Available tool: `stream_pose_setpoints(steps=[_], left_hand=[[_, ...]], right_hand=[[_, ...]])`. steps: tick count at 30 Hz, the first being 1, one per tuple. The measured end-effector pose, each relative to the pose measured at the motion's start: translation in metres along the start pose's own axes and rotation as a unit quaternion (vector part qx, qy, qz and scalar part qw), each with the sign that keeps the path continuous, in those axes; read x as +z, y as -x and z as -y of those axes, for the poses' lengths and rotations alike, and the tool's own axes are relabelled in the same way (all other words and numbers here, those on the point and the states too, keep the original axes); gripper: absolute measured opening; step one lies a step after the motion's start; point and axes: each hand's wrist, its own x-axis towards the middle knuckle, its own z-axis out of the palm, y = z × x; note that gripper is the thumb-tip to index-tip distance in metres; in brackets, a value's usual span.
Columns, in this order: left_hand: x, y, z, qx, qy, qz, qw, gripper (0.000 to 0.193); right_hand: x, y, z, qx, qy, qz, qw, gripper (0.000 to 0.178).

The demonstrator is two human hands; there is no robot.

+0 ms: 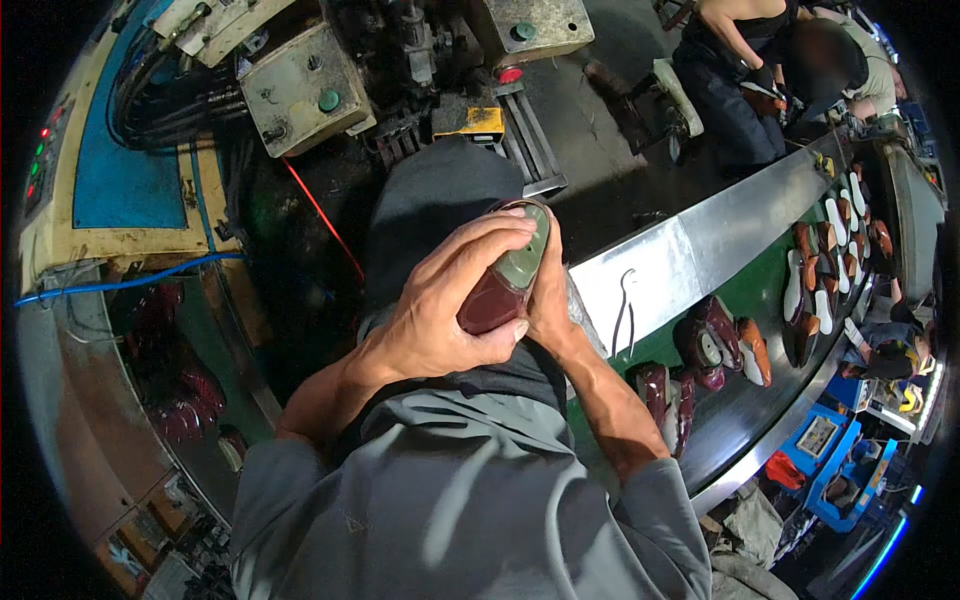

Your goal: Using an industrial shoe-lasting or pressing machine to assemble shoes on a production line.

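We note the burgundy shoe upper [490,308], fitted over a green shoe last [524,262], held in both hands above the wearer's dark-clothed lap. Left hand [445,300]: curled closed around the left side, fingertips over the last, thumb against the burgundy end nearest the body. Right hand [548,285]: closed along the opposite side, gripping the same piece; most of its fingers are hidden from us.

To the right, we see pincers [624,292] on a metal shelf [690,255], well apart from the hands. Beyond it, burgundy shoes [652,390] and a tan shoe [754,352] lie on a conveyor. Ahead left: a grimy control box [305,95] with a green button.
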Motion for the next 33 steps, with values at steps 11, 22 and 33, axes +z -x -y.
stream_pose_setpoints(steps=[11,22,33], left_hand=[[-0.008,-0.057,0.101,-0.249,0.222,-0.201,0.921,0.043],[0.011,-0.037,0.192,-0.251,-0.053,-0.171,0.951,0.029],[-0.009,-0.048,0.227,-0.263,0.158,-0.11,0.945,0.026]], right_hand=[[-0.041,-0.027,0.066,0.092,0.195,0.129,0.968,0.103],[-0.027,0.0,0.023,0.01,0.315,0.202,0.927,0.062],[-0.04,-0.054,0.016,0.007,0.263,0.299,0.917,0.061]])
